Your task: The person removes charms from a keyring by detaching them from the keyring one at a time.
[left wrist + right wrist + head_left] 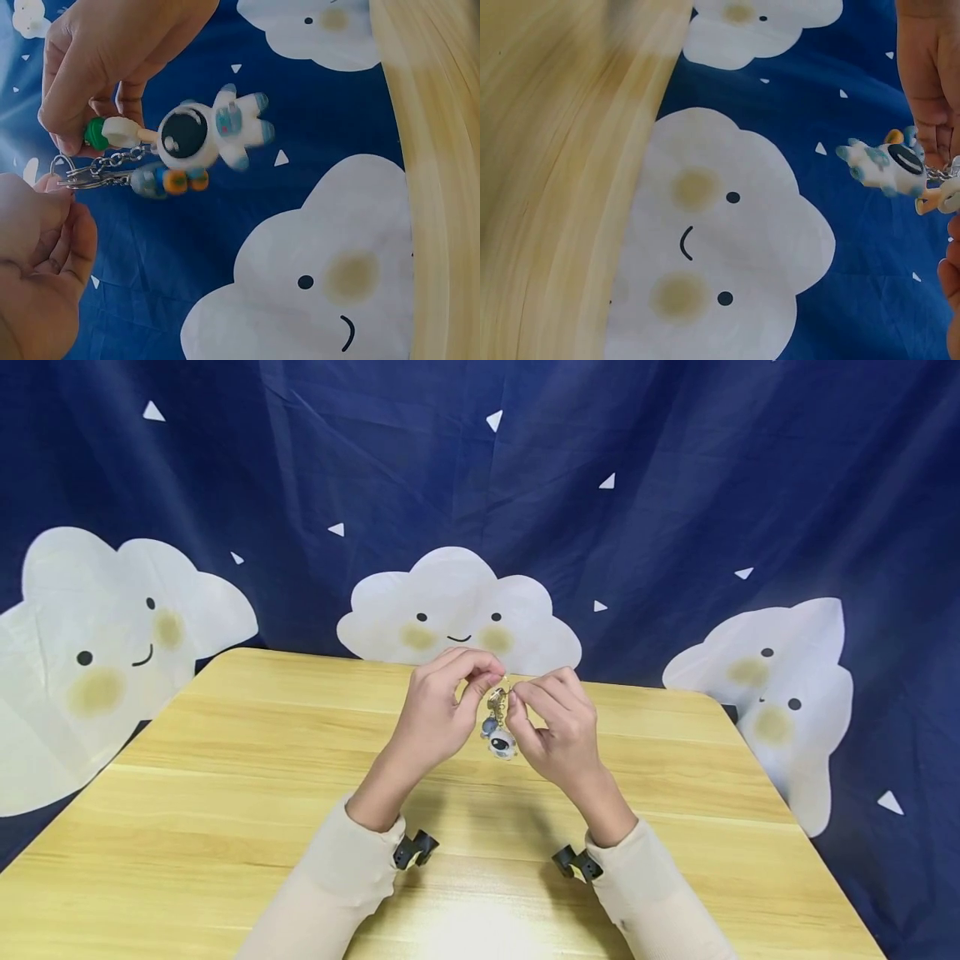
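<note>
- Left hand (442,706): metal ring (63,156) is pinched at the fingertips.
- Astronaut keychain (502,744): suspended between both hands, below the fingertips, long axis roughly vertical; astronaut is placed nearer the right hand.
- Right hand (558,722): keychain is pinched beside the ring; exact part gripped can't be told.

No legible text — or numbers.

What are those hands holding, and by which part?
A keychain: the left hand and right hand pinch it at its metal ring end, above the astronaut charm.
</note>
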Motion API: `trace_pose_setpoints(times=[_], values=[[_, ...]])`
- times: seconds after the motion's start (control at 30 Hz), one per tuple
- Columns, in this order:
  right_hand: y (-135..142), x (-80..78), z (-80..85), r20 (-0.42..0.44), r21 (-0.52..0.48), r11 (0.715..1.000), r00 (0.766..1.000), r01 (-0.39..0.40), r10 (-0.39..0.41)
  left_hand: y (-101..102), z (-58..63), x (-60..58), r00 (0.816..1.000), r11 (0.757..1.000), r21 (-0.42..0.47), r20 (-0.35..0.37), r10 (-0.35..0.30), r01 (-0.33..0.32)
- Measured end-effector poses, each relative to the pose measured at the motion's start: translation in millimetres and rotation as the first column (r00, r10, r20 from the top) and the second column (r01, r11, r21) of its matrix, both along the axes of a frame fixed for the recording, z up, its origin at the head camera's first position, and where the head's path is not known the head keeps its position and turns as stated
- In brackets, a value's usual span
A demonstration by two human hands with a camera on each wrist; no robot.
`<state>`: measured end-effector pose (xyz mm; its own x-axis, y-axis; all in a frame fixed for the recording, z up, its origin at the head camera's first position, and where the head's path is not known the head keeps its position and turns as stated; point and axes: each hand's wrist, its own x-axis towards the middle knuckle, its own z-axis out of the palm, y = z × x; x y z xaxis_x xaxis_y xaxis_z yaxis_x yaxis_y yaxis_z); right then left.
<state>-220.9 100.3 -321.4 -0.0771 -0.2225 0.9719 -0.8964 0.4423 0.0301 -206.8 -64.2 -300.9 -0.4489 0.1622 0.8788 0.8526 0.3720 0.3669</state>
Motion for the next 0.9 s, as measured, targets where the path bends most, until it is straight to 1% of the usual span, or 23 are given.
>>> trace_pose_setpoints(times=[0.3,0.47,0.63,0.73,0.8,0.87,0.9], values=[[-1.0,-0.1,-0.8,0.003,0.02,1.0,1.0,-0.012,0.012,-3.5,0.6,-0.6,1.0,0.999,-0.039,-0.01,0.009,-0.01],[0.0,-0.2,-0.1,0.02,0.005,1.0,1.0,-0.01,0.01,-4.2,-0.4,-1.7,1.0,0.997,-0.066,-0.013,0.027,-0.028],[2.3,-3.6,-1.2,0.047,0.012,1.0,0.999,-0.007,0.006,-4.8,-0.2,-1.3,0.999,0.997,-0.064,0.001,0.042,-0.042],[5.5,-7.2,-3.3,0.09,0.035,0.999,0.996,0.011,-0.014,-5.5,0.2,-1.4,0.999,0.997,-0.057,0.003,0.047,-0.047],[8.9,-9.3,-4.3,0.146,0.059,0.998,0.989,0.022,-0.031,-5.9,0.2,-1.8,0.999,0.997,-0.053,0.0,0.05,-0.05],[13.2,-10.9,-4.8,0.225,0.096,0.995,0.973,0.032,-0.053,-6.3,0.0,-2.4,0.999,0.997,-0.051,-0.002,0.052,-0.052],[15.8,-12.1,-5.4,0.268,0.118,0.992,0.961,0.036,-0.066,-6.5,-0.3,-2.7,0.998,0.997,-0.051,-0.002,0.055,-0.055]])
